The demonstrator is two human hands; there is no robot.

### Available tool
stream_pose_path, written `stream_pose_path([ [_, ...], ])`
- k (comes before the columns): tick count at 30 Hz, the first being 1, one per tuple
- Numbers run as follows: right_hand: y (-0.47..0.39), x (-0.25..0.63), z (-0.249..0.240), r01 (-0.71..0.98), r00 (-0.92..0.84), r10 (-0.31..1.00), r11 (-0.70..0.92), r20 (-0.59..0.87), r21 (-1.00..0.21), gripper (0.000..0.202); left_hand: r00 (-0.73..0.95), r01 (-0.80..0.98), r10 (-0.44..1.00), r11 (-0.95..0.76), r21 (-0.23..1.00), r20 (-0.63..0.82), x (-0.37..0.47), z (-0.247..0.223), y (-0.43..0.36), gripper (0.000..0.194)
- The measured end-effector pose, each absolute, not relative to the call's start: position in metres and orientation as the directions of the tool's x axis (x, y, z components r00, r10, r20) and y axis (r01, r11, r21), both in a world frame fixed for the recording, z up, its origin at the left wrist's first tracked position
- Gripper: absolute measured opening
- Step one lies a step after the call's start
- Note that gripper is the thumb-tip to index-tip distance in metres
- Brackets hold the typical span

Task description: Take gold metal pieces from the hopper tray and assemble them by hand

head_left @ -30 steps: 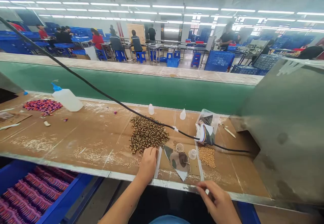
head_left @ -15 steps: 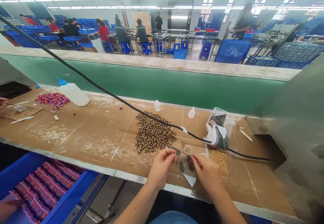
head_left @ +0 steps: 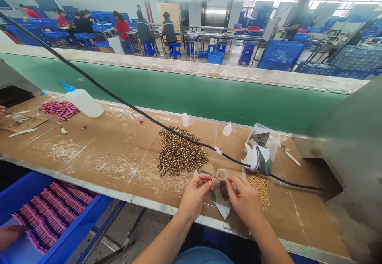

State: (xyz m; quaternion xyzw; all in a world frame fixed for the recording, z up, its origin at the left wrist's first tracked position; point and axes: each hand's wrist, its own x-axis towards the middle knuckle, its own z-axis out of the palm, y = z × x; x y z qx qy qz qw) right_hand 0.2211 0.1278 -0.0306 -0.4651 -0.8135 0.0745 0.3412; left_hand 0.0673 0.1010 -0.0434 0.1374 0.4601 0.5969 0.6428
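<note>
My left hand [head_left: 193,194] is closed in a pinch; a tiny thing at its fingertips is too small to name. Facing it across a short gap, my right hand [head_left: 245,200] also pinches, and what it grips is hidden. Both are above a camouflage cloth piece [head_left: 220,205] near the table's front edge. Just behind my right fingertips sits a small round clear dish [head_left: 221,174]. A heap of small gold-and-dark pieces [head_left: 180,154] lies beyond my left hand. Tan beads [head_left: 260,188] lie in a pile beside my right hand.
A black cable [head_left: 131,106] crosses above the table. A clear box [head_left: 270,136] with camouflage cloth stands at right. Two small white bottles [head_left: 185,120] and a large bottle [head_left: 85,101] stand behind. Another person's hand [head_left: 10,236] reaches into a blue bin [head_left: 80,224].
My fingertips have come slightly closer together above the camouflage cloth. The view has shifted a little. At left, the other person's hand shows more clearly in the blue bin.
</note>
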Motion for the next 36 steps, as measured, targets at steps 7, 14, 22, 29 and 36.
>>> stream_pose_path([
  [7,0.13,0.225,-0.033,0.67,-0.244,0.878,0.459,0.411,-0.584,0.032,-0.066,-0.612,0.908,0.291,0.735,-0.413,0.069,-0.046,0.098,0.043],
  [14,0.129,0.231,-0.029,0.581,-0.088,0.956,0.277,0.279,-0.765,0.033,-0.015,-0.573,0.94,0.272,0.773,-0.341,0.07,-0.057,0.097,0.038],
  [22,0.119,0.233,-0.033,0.46,-0.064,0.985,0.17,0.159,-0.871,0.034,0.006,-0.548,0.944,0.28,0.788,-0.331,0.068,-0.059,0.097,0.039],
  [29,0.113,0.228,-0.033,0.474,-0.104,0.968,0.252,0.23,-0.844,0.028,0.036,-0.567,0.94,0.299,0.767,-0.34,0.068,-0.055,0.098,0.041],
  [36,0.114,0.226,-0.024,0.487,-0.14,0.952,0.306,0.273,-0.818,0.028,0.055,-0.576,0.94,0.306,0.758,-0.337,0.068,-0.053,0.098,0.041],
])
